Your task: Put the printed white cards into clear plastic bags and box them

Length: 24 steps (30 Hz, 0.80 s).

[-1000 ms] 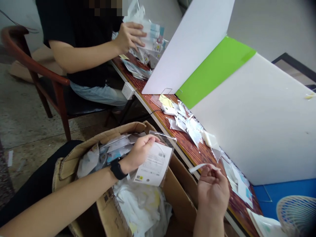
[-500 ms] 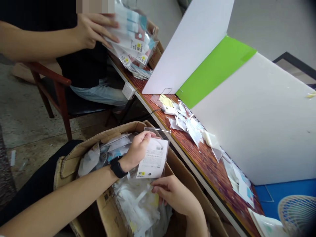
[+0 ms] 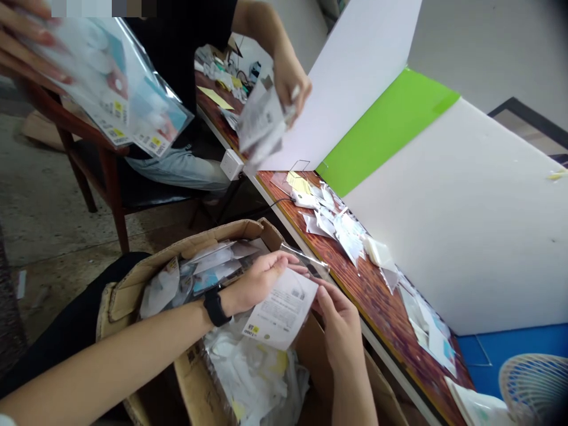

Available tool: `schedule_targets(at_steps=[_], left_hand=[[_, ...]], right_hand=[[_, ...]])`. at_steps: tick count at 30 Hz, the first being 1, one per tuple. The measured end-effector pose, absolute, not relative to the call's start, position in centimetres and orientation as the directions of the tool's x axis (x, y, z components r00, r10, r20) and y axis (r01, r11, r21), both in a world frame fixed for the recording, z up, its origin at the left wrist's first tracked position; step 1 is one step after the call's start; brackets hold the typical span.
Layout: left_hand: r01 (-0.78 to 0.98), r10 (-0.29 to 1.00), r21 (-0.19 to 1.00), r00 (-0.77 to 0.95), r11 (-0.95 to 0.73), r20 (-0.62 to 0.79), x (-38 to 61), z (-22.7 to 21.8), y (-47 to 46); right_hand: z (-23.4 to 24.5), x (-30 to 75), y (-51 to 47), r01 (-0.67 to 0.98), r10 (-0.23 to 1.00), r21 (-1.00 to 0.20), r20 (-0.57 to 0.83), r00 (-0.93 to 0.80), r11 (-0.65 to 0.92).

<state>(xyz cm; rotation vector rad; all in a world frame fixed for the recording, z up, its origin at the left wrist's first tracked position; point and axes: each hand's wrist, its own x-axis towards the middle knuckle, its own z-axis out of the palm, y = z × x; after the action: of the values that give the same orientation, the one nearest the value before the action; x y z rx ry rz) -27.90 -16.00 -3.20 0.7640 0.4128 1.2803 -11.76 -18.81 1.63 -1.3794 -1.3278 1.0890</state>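
A clear plastic packet (image 3: 281, 313) with a white printed card in it hangs tilted over a cardboard box. My left hand (image 3: 261, 281), with a black watch on its wrist, holds the packet's upper left side between thumb and fingers. At the upper right edge, my right hand (image 3: 339, 313) pinches the packet; some of its fingertips are hidden. Below lies a clear bag of white pieces (image 3: 252, 373) with some yellow bits. More flat packets (image 3: 213, 260) are piled in the far part of the cardboard box (image 3: 128, 290).
Along the wooden table (image 3: 319, 251) lie loose white packets (image 3: 348, 234) and a white power strip (image 3: 304, 199). White panels (image 3: 444, 207) stand behind, with a fan (image 3: 530, 378) at lower right. A co-worker's hands hold packets (image 3: 146, 112) and papers (image 3: 261, 121) at upper left.
My right hand has risen from above the bag of white pieces to the packet's right edge. The packet has shifted right and tilted. The co-worker's hands have moved apart, each with packets or papers.
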Motion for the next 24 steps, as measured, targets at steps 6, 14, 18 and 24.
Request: schedule_targets(at_steps=[6,14,18,24], left_hand=[[-0.67,0.917,0.725,0.373,0.16,0.142,-27.8,-3.6,-16.0],[-0.453,0.886,0.869,0.463,0.199,0.039,-28.5,-3.8,-15.8],[-0.42,0.912,0.895,0.407,0.15,0.038,-28.6,-3.6,-15.8],[-0.45,0.949,0.893,0.284,0.003,0.14,-28.7,-4.0,-15.7]], right_hand=[[1.4,-11.5,-18.9,0.055,0.986,-0.993,-0.095,0.134,-0.103],[1.7,-9.9,-18.6,0.079,0.969,-0.993,-0.065,0.238,-0.086],[2.0,-9.4,-18.7,0.09,0.974,-0.992,-0.064,0.218,-0.086],[2.2,-8.7,-19.1,0.118,0.993,-0.991,0.071,0.098,0.059]])
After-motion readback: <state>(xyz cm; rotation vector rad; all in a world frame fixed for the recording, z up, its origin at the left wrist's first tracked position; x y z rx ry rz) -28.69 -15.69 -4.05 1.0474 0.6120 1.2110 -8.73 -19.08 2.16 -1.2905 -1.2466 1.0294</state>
